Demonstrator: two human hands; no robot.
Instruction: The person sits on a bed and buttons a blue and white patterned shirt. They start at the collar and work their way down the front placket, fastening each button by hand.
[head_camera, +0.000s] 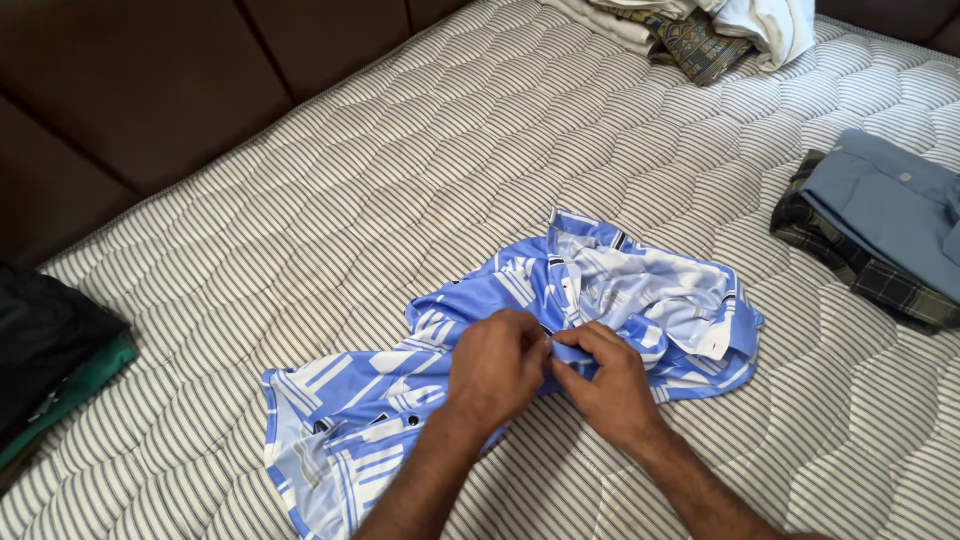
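A blue and white patterned shirt (620, 285) lies crumpled on a striped quilted mattress (380, 170). Dark buttons show along its front edge. My left hand (495, 368) and my right hand (605, 380) meet over the middle of the shirt, fingertips pinching the same bit of fabric at its front edge. Both hands are closed on the cloth, and what lies between the fingertips is hidden.
A folded blue-grey shirt on a dark plaid one (880, 225) lies at the right. A pile of white and patterned clothes (700, 30) sits at the far edge. Dark and green clothes (45, 350) lie at the left. A brown padded headboard (130, 90) borders the mattress.
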